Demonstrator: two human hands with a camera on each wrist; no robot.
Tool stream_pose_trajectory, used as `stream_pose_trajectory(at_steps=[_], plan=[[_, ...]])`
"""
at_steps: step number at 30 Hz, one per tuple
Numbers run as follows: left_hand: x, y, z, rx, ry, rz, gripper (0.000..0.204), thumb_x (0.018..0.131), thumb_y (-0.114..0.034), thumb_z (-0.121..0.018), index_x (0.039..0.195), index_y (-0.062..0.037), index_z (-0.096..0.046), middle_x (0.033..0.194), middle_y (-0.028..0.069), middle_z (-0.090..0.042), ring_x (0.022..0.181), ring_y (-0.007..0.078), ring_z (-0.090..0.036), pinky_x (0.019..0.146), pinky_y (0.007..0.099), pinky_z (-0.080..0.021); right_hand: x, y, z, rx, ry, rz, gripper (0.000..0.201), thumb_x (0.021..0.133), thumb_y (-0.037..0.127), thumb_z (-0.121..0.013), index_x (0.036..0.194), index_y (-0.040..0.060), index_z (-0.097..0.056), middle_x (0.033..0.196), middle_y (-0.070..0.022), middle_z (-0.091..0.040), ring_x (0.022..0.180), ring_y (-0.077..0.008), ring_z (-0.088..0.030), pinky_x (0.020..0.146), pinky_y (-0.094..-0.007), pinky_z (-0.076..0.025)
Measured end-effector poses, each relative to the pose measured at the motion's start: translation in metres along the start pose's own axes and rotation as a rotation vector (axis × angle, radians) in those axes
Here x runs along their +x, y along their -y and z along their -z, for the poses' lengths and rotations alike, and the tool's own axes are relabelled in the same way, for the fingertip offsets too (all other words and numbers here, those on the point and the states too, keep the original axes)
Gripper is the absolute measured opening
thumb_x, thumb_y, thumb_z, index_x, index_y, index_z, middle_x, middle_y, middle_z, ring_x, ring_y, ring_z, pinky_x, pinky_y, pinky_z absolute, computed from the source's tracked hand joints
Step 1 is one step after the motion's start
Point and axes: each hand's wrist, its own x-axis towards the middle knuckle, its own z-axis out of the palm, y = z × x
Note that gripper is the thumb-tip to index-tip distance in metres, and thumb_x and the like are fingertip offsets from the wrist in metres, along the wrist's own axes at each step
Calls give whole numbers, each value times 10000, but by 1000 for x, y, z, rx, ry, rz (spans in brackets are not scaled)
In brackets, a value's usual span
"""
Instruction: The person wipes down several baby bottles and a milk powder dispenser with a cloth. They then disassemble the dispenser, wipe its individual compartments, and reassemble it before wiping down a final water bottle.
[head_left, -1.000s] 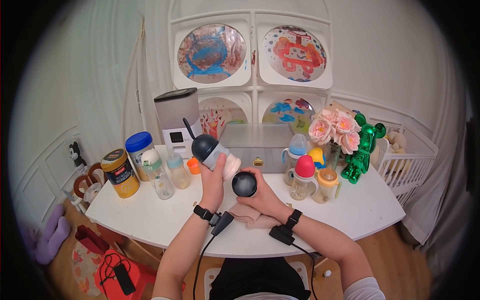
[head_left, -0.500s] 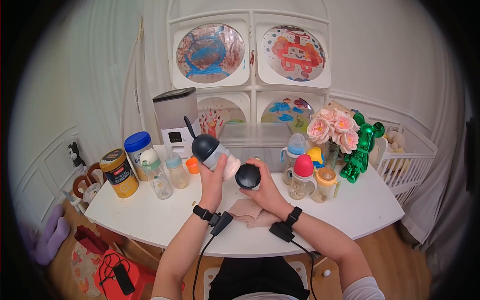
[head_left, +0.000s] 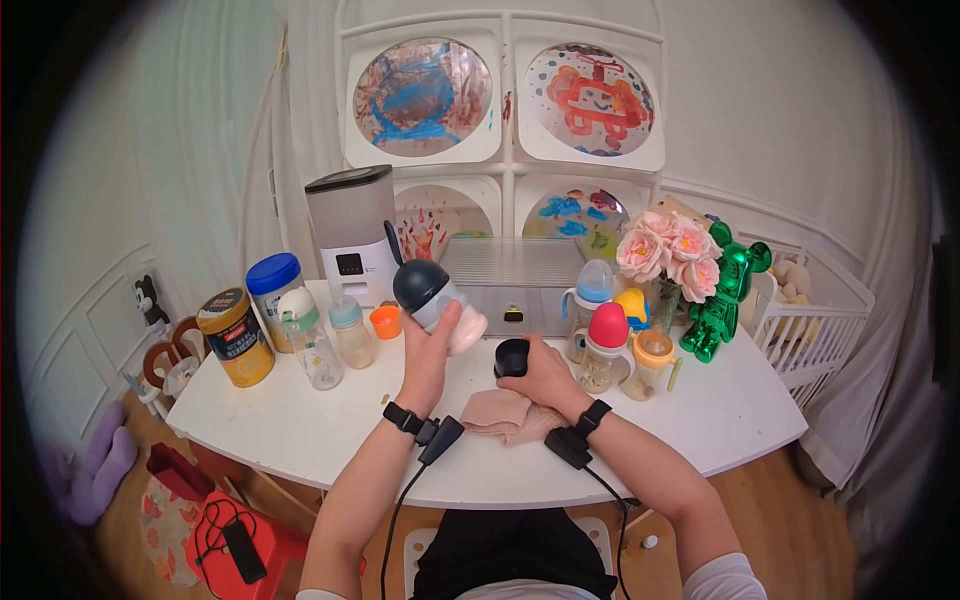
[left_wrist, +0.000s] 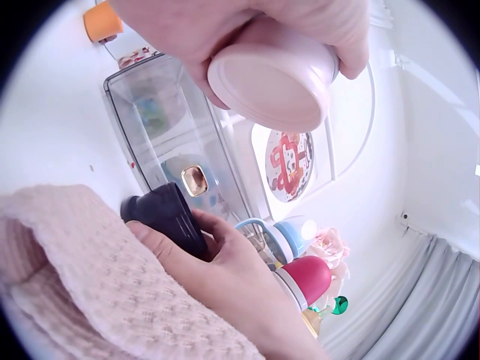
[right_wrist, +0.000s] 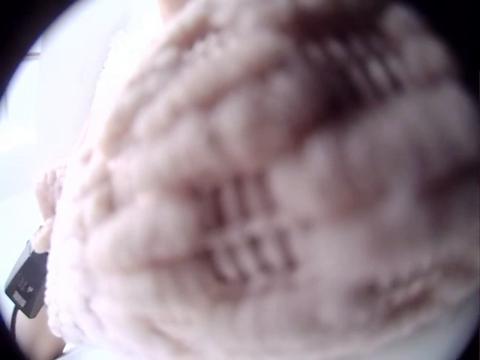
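My left hand (head_left: 428, 365) grips a baby bottle (head_left: 424, 288) with a dark navy domed top, a strap loop and a pale pink base. The bottle is tilted, its dome up and to the left. In the left wrist view the pink round base (left_wrist: 266, 82) faces the camera below the fingers. My right hand (head_left: 552, 378) holds a small dark cup-shaped cap (head_left: 511, 358) between thumb and fingers, low over the white table (head_left: 330, 450). A pink waffle-knit cloth (head_left: 505, 415) lies just in front of it and fills most of the right wrist view.
Left on the table stand a yellow tin (head_left: 236, 340), a blue-lidded jar (head_left: 277, 285), two bottles and an orange cup (head_left: 385, 322). A dispenser (head_left: 350, 235) and clear box (head_left: 512, 290) are behind. Several bottles, roses (head_left: 668, 250) and a green bear figure (head_left: 722, 295) stand right.
The right hand has moved the dark cap away from the bottle, to the right, and turned it so its side shows. The left hand has shifted slightly right with the bottle.
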Motion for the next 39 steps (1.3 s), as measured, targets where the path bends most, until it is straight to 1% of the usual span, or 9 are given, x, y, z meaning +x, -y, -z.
stream_pose_trajectory(at_steps=[6, 8, 9, 11, 12, 14, 20, 23, 39], plan=[[-1, -2, 0, 10, 55, 48, 744, 974, -408, -775, 1496, -65, -369, 1394, 101, -555, 1274, 195, -591, 1038, 353, -530, -12, 22, 5, -142, -146, 79, 869, 811, 363, -861, 1473, -45, -473, 1391, -302, -599, 1359, -406, -553, 1120, -454, -469], [-1, 0, 1, -5, 65, 67, 728, 985, -399, -762, 1501, -69, -369, 1395, 97, -553, 1277, 194, -589, 1050, 358, -523, -14, 34, 13, -47, -338, 376, 715, 917, 251, -763, 1510, -23, -471, 1455, -262, -565, 1367, -366, -558, 1138, -432, -468], [1, 3, 3, -75, 123, 84, 705, 998, -377, -743, 1510, -70, -368, 1403, 91, -553, 1280, 198, -591, 1062, 368, -517, -16, 38, 13, -53, -330, 379, 715, 917, 251, -763, 1510, -23, -471, 1455, -262, -565, 1367, -366, -558, 1138, -432, -468], [1, 6, 6, -145, 181, 99, 683, 1011, -355, -725, 1519, -71, -368, 1411, 85, -552, 1284, 202, -592, 1074, 379, -511, -19, 46, 12, 578, -94, 412, 653, 992, 156, -681, 1570, 15, -412, 1534, -200, -515, 1396, -298, -540, 1173, -425, -450], [-1, 7, 7, -194, 233, 131, 684, 1001, -374, -723, 1516, -72, -388, 1419, 98, -578, 1287, 220, -612, 1082, 389, -520, -21, 52, 10, 578, -94, 412, 653, 992, 156, -681, 1570, 15, -412, 1534, -200, -515, 1396, -298, -540, 1173, -425, -450], [-3, 0, 6, -240, 290, 167, 688, 991, -394, -720, 1513, -73, -409, 1426, 111, -603, 1289, 238, -631, 1090, 399, -530, -26, 61, 9, 932, 233, 250, 637, 1000, 142, -671, 1563, 26, -396, 1451, -134, -559, 1349, -250, -569, 1178, -409, -428], [-1, -18, 13, -144, 546, 160, 760, 910, -421, -784, 1498, -52, -475, 1432, 139, -629, 1306, 249, -631, 1088, 406, -538, -16, 40, 24, 1364, 766, 147, 665, 1005, 194, -708, 1566, 16, -398, 1489, -110, -548, 1371, -205, -551, 1198, -368, -409], [1, -8, 21, 12, 675, 210, 782, 888, -370, -808, 1517, -47, -471, 1439, 144, -630, 1329, 249, -618, 1119, 401, -515, -16, 40, 30, 974, 719, 172, 653, 984, 223, -744, 1534, 26, -453, 1459, -102, -572, 1335, -189, -570, 1155, -343, -443], [-5, -12, 5, 74, 546, 202, 693, 853, -247, -873, 1424, -37, -541, 1297, 99, -699, 1216, 193, -663, 1087, 361, -511, -26, 65, 22, 683, 399, 185, 568, 912, 246, -827, 1379, 38, -578, 1269, -73, -679, 1165, -143, -638, 1022, -312, -509]])
